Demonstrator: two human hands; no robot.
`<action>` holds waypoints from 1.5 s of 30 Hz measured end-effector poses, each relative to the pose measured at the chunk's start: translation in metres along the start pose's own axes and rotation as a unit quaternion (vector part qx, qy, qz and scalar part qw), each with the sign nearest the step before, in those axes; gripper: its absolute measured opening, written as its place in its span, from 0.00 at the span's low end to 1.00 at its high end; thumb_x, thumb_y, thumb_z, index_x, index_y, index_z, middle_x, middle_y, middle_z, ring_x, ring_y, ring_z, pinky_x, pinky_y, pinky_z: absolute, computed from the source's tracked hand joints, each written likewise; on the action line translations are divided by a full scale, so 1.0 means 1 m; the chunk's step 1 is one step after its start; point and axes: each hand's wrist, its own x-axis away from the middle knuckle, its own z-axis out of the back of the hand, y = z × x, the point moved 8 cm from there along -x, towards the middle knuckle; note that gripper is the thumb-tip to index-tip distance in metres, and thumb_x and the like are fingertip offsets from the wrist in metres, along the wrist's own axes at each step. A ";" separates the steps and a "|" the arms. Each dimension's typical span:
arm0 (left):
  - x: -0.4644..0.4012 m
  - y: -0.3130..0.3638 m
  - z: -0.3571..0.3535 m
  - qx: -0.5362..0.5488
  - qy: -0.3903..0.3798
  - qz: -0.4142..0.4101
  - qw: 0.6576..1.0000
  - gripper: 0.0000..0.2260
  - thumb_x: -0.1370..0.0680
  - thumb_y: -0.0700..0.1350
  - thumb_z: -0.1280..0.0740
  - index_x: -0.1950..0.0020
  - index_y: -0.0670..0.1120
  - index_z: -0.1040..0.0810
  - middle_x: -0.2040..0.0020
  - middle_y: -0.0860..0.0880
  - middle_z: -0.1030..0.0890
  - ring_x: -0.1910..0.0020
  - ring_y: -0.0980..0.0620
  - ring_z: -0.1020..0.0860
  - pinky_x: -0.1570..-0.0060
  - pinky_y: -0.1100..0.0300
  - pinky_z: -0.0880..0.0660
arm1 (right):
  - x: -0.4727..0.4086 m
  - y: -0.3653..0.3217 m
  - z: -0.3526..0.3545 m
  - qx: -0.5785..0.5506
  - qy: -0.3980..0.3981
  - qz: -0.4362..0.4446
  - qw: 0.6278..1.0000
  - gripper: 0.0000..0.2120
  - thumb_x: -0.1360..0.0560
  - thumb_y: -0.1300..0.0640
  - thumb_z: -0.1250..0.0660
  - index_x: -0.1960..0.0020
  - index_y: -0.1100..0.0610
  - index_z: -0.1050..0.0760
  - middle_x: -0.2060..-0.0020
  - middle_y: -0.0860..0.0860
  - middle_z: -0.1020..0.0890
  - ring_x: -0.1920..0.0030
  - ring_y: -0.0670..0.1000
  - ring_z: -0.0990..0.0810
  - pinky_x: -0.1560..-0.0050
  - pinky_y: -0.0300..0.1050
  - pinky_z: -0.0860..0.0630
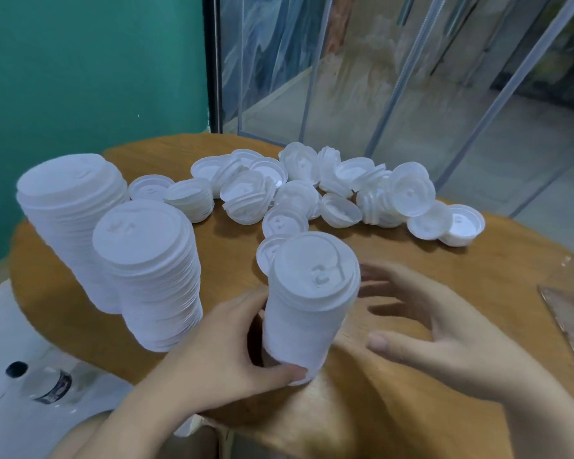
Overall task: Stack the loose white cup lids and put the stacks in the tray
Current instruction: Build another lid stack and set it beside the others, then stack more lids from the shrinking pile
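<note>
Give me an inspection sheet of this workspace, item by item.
Surface: round wooden table, a worn patch at its right edge.
Job's things: three tall lid stacks, near stack, middle stack, far-left stack; loose lids heaped at the far side. No tray seen.
Clutter: water bottle lying on the floor, left of the table.
Hands: left hand grips the near stack low down; right hand open beside it, not touching.
Cables: nothing seen.
Surroundings: green wall, clear strip curtain behind.

bare table (444, 270) right of near stack (307, 303), loose lids (312, 190) crowding behind
</note>
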 end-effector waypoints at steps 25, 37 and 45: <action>-0.066 0.086 -0.156 0.073 -0.082 -0.018 0.994 0.19 0.32 0.52 0.20 0.46 0.62 0.23 0.52 0.68 0.19 0.50 0.72 0.23 0.50 0.60 0.23 | 0.131 0.120 0.031 0.050 0.282 -0.192 0.939 0.25 0.26 0.50 0.24 0.31 0.41 0.27 0.40 0.37 0.19 0.38 0.41 0.22 0.38 0.45 0.25; -0.107 0.137 -0.236 0.009 -0.099 -0.053 0.994 0.22 0.35 0.63 0.24 0.44 0.62 0.25 0.48 0.58 0.18 0.46 0.51 0.21 0.45 0.48 0.23 | 0.184 0.163 0.093 0.080 0.324 -0.232 0.914 0.24 0.24 0.53 0.26 0.30 0.48 0.26 0.37 0.40 0.19 0.36 0.43 0.21 0.34 0.52 0.24; -0.075 0.084 -0.170 -0.088 -0.079 0.003 0.993 0.32 0.26 0.58 0.27 0.24 0.50 0.30 0.34 0.49 0.24 0.32 0.49 0.28 0.31 0.48 0.29 | 0.214 0.148 0.085 0.177 0.288 -0.265 0.903 0.18 0.22 0.52 0.28 0.33 0.51 0.24 0.40 0.46 0.20 0.38 0.49 0.22 0.39 0.47 0.26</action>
